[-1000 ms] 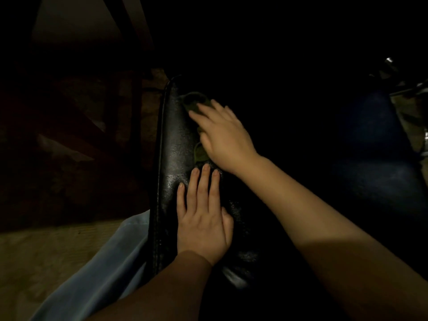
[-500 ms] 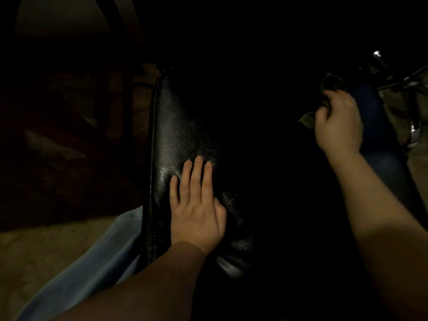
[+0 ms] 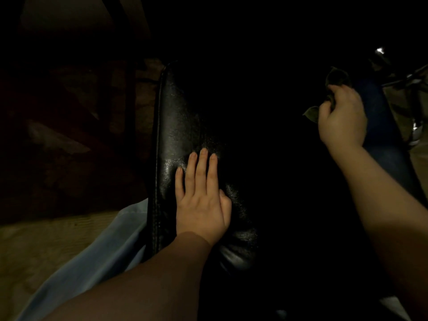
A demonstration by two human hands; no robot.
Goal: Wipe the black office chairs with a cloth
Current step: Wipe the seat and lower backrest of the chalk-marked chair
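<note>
In very dim light, the left hand (image 3: 201, 205) is lying flat on the glossy seat of the black chair (image 3: 176, 126) in the lower middle of the frame. Its fingers (image 3: 203, 167) are stretching straight toward the top of the frame, so this grip is spread apart and holding nothing. At the upper right, the right hand (image 3: 340, 121) is curling around a dark, crumpled cloth (image 3: 337, 77), with its grip clamped on the fabric. Bits of the cloth are poking out above and to the left of the knuckles. Most of the chair between the two hands is sinking into shadow. A blue padded surface (image 3: 379, 126) is showing just beyond the right hand, and a shiny metal piece (image 3: 414, 130) is glinting at the right edge. Light blue fabric (image 3: 97, 262) is draping along the chair's left edge at the lower left, over a pale floor (image 3: 34, 246).
</note>
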